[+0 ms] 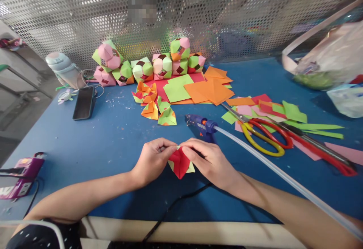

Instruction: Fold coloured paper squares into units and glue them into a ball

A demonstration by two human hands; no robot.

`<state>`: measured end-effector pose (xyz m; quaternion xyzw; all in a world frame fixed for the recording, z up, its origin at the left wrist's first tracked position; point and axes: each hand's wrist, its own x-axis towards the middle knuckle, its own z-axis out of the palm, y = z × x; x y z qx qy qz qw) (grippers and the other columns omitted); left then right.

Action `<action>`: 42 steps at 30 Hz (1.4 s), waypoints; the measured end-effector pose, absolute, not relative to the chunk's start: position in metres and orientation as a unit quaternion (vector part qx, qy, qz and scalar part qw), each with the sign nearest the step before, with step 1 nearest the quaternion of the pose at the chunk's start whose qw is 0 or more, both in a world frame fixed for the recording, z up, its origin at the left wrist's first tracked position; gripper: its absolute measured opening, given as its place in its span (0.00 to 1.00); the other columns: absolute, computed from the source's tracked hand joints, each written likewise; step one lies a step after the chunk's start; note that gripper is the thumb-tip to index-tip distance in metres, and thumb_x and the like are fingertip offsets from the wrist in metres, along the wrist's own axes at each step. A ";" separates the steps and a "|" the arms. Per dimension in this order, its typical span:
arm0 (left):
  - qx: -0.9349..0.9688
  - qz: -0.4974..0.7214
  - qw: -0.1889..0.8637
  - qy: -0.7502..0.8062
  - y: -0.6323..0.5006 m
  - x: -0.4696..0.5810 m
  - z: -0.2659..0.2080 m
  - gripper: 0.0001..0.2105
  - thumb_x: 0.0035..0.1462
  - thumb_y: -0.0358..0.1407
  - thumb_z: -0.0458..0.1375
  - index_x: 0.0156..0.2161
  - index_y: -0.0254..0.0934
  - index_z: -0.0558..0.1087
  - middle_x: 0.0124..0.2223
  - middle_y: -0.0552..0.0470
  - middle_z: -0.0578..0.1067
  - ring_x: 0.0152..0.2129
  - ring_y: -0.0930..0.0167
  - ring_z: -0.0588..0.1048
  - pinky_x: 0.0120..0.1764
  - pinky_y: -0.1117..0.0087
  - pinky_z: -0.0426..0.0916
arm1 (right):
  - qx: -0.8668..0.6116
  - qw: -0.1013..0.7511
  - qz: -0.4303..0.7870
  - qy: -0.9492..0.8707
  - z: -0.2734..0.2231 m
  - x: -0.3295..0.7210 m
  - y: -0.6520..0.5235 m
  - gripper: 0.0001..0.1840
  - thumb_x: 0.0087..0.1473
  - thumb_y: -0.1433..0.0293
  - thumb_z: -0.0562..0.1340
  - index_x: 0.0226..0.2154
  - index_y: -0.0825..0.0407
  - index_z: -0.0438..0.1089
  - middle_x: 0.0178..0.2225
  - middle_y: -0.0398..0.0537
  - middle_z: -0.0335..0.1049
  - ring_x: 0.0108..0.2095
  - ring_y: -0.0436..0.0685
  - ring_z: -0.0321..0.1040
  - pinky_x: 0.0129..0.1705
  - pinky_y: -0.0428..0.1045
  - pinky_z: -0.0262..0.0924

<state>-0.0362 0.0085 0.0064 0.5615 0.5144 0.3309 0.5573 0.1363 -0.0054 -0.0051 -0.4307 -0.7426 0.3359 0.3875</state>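
Grip (210, 162) (two-handed) pinches red paper (179, 164).

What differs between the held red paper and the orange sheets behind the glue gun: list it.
The red paper is folded; the orange sheets look flat.
The red paper shows pale green too; the orange sheets only orange.
The left hand and right hand hold the red paper; the orange sheets lie untouched.
Both are paper.

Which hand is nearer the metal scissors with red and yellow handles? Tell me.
Right. The right hand is left of the scissors, on the near side; the left hand is farther left, across the red folded paper.
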 end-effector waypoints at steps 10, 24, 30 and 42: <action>0.578 0.289 0.556 0.522 0.006 -0.033 0.005 0.04 0.48 0.32 0.59 0.26 0.34 0.69 0.22 0.57 0.69 0.19 0.79 0.65 0.22 0.78 0.59 | -0.403 0.363 0.247 -0.803 -0.006 0.135 -0.006 0.09 0.59 0.73 0.51 0.31 0.52 0.65 0.29 0.47 0.68 0.30 0.52 0.66 0.35 0.48 0.62; 0.476 0.379 0.644 0.463 0.004 -0.031 0.003 0.09 0.48 0.29 0.59 0.36 0.36 0.65 0.36 0.53 0.73 0.31 0.75 0.71 0.33 0.75 0.65 | -0.455 0.364 0.219 -0.783 -0.007 0.138 -0.006 0.07 0.58 0.73 0.53 0.29 0.51 0.63 0.27 0.44 0.66 0.29 0.51 0.65 0.33 0.46 0.58; 0.513 0.359 0.595 0.504 0.006 -0.032 0.004 0.08 0.50 0.38 0.60 0.30 0.33 0.71 0.28 0.53 0.72 0.27 0.74 0.70 0.30 0.74 0.65 | -0.462 0.365 0.249 -0.769 -0.006 0.138 -0.005 0.04 0.57 0.71 0.56 0.32 0.51 0.65 0.29 0.44 0.68 0.30 0.51 0.66 0.33 0.46 0.61; 0.489 0.366 0.602 0.515 0.009 -0.033 0.001 0.09 0.48 0.38 0.61 0.31 0.34 0.72 0.26 0.55 0.73 0.23 0.76 0.69 0.28 0.76 0.63 | -0.482 0.372 0.259 -0.749 0.001 0.142 -0.006 0.06 0.58 0.69 0.55 0.38 0.51 0.65 0.34 0.47 0.70 0.31 0.51 0.68 0.34 0.47 0.64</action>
